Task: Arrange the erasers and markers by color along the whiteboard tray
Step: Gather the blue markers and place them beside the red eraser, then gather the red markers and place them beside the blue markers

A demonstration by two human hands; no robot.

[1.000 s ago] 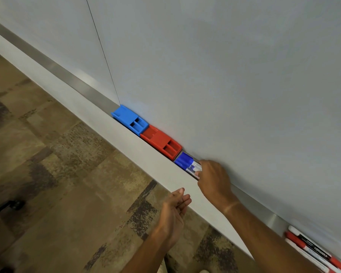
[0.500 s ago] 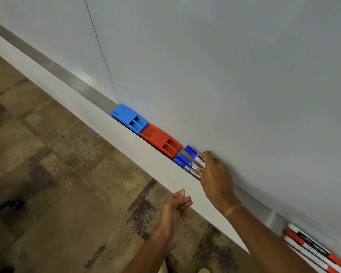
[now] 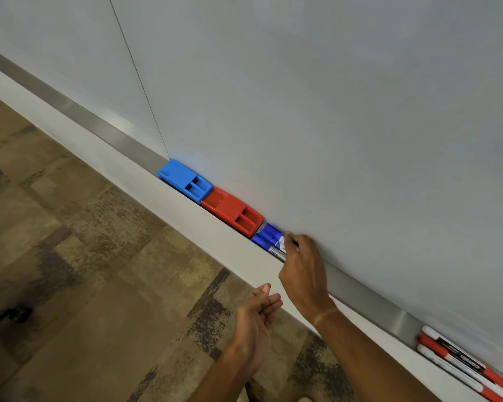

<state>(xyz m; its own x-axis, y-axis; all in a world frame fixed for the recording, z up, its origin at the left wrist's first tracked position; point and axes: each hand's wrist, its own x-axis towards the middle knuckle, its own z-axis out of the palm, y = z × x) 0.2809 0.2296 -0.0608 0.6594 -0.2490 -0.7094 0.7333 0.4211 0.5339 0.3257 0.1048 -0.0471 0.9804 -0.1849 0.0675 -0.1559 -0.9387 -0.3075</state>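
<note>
- The right hand (image 3: 302,271) covers the blue markers' (image 3: 269,237) barrels at frame centre; fingers pinch them in the tray (image 3: 369,300).
- Red markers (image 3: 462,365) are cut off at lower right.
- Blue eraser (image 3: 185,181) touches red eraser (image 3: 233,211).
- The left hand (image 3: 254,320) hangs empty, fingers loose.

- Two bare forearms in view, no sleeves.
- Left hand (image 3: 256,320): bare, no ring, no watch, no glove.
- Right hand (image 3: 304,274): bare too, nothing worn on the fingers that show.
- A thin pale line across the right wrist; whether a band mark or a skin crease, cannot tell.
- No other clothing in view.
</note>
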